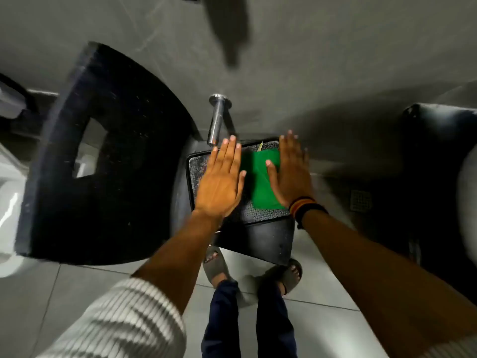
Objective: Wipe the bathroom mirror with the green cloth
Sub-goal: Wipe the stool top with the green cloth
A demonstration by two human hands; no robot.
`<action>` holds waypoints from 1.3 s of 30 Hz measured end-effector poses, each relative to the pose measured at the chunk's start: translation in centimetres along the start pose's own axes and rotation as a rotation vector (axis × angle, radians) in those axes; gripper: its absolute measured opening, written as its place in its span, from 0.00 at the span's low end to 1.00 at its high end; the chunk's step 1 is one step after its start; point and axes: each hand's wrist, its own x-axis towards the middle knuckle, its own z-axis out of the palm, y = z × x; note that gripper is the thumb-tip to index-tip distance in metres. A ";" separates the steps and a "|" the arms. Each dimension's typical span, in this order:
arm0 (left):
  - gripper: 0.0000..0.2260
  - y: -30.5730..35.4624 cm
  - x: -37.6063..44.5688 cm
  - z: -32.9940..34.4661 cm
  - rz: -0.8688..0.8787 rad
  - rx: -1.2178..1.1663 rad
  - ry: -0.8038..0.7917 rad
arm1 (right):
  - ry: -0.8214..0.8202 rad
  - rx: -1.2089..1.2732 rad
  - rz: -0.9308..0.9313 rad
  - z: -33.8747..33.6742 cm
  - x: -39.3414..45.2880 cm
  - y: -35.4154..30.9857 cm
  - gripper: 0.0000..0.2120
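Note:
A green cloth (260,177) lies flat on top of a small black stool (255,239) in front of me. My left hand (222,177) hovers with flat, spread fingers over the stool's left half, at the cloth's left edge. My right hand (291,169) lies flat and open on the right side of the cloth, its thumb resting on the green fabric. Neither hand grips the cloth. No mirror is in sight. The picture is blurred.
A large black counter slab (103,156) with a rectangular cut-out juts out at the left. A chrome pipe (216,120) sticks out of the grey wall above the stool. A dark rounded object (438,151) stands at the right, a floor drain (361,200) beside it. My sandalled feet (216,264) stand on grey tiles.

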 end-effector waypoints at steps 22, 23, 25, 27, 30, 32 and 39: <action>0.28 -1.9 0.0 8.9 -0.004 -0.050 -0.007 | -0.052 0.222 0.168 12.4 2.3 4.1 0.33; 0.28 -1.6 0.6 7.4 0.017 -0.044 0.021 | -0.016 0.254 0.151 10.3 2.3 3.7 0.34; 0.28 -0.5 2.1 4.3 0.042 -0.042 0.075 | 0.058 0.323 0.138 6.1 2.2 2.7 0.33; 0.28 0.9 3.7 1.0 0.078 -0.052 0.120 | 0.132 0.403 0.117 1.8 2.3 1.6 0.32; 0.28 4.2 6.3 -5.8 0.174 -0.042 0.233 | 0.256 0.489 0.042 -5.9 3.2 -0.1 0.29; 0.28 6.6 8.1 -10.7 0.232 -0.023 0.308 | 0.366 0.521 0.006 -11.9 3.9 -1.4 0.29; 0.28 15.5 15.8 -35.7 0.483 0.065 0.640 | 0.820 0.518 -0.185 -40.1 5.0 -5.9 0.31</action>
